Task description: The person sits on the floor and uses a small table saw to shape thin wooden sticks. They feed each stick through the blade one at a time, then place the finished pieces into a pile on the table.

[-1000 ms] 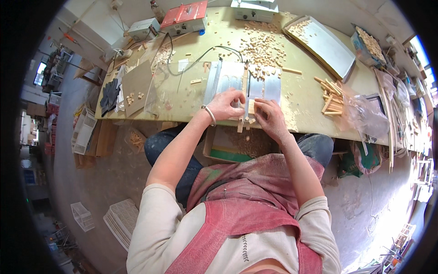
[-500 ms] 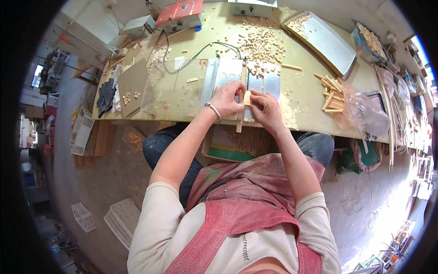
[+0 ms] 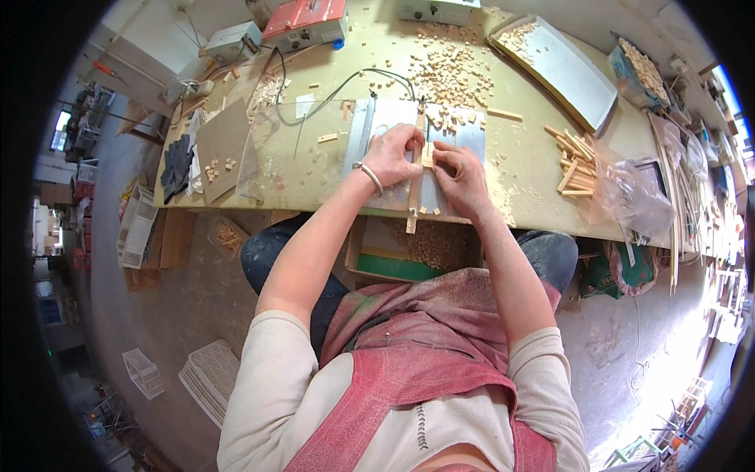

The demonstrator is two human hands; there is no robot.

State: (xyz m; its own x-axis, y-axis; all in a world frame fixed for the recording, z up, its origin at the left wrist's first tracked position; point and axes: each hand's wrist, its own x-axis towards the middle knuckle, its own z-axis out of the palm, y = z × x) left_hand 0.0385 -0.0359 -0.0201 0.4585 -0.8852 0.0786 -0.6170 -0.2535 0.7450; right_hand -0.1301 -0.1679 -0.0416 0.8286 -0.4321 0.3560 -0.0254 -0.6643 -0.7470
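Between my hands a small pale wood block lies over a metal plate set at the table's front. My left hand, with a bangle at the wrist, is closed, its thumb and fingers at the block's left side and over a narrow wooden strip. From the right, my right hand is closed on the block with thumb and fingertips. The fingertips partly hide the block. Loose wood bits lie on the plate just beyond my hands.
Many small wood blocks are heaped farther back. Wooden sticks and a plastic bag lie to the right, with a tray behind. A clear sheet, dark gloves and a black cable are at left.
Both hands and the wood block have shifted slightly away from me along the plate. The fingers stay closed around the block, and the view has moved a little.
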